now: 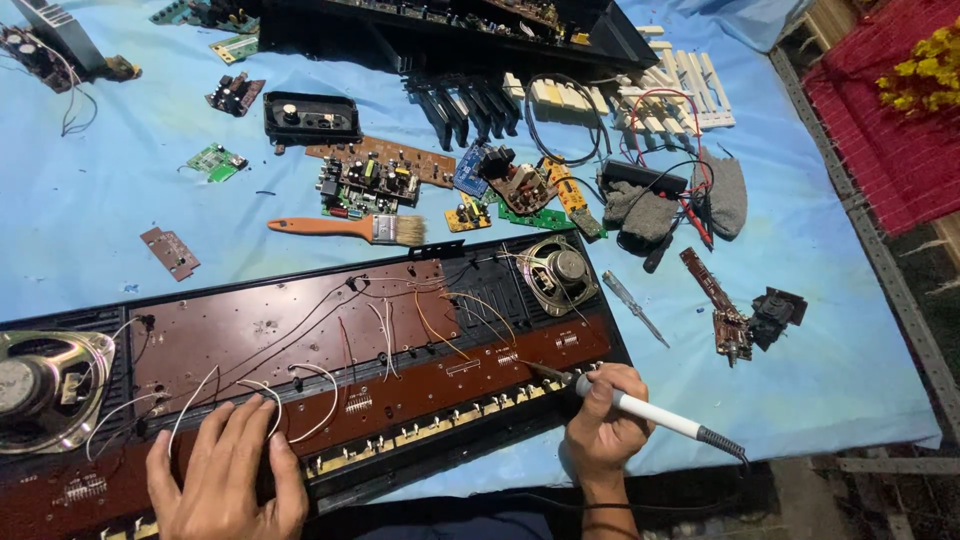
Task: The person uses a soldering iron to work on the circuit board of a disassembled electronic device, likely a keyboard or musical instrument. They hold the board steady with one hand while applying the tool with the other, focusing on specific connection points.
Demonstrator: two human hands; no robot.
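Nearest the camera, the left hand (228, 468) lies flat, fingers spread open, pressing on the near part of the brown circuit board (300, 350) inside the opened keyboard casing (600, 300), close to loose white wires (300, 395). Just right of it, the right hand (605, 425) is closed around the white handle of a soldering iron (640, 408), whose dark tip sits on the lower strip of the board near a row of small contacts. Judging from this, good work here means keeping the tip steady on one contact only, with the flat hand holding the board from shifting and the thin wires kept clear of the hot shaft. Room is tight on the near side: the casing's front edge sits close to the table's (850, 380) edge, and the iron's cord trails off the front. A round speaker (45, 385) sits at the casing's left end, another speaker (560, 272) at its upper right. To the right, blue cloth lies open except for a screwdriver (635, 308) and a narrow red board (715, 300). Farther back lie a paintbrush (350, 228) with an orange handle, several small circuit boards (370, 180), grey gloves (680, 205), and rows of black and white keys (600, 95).
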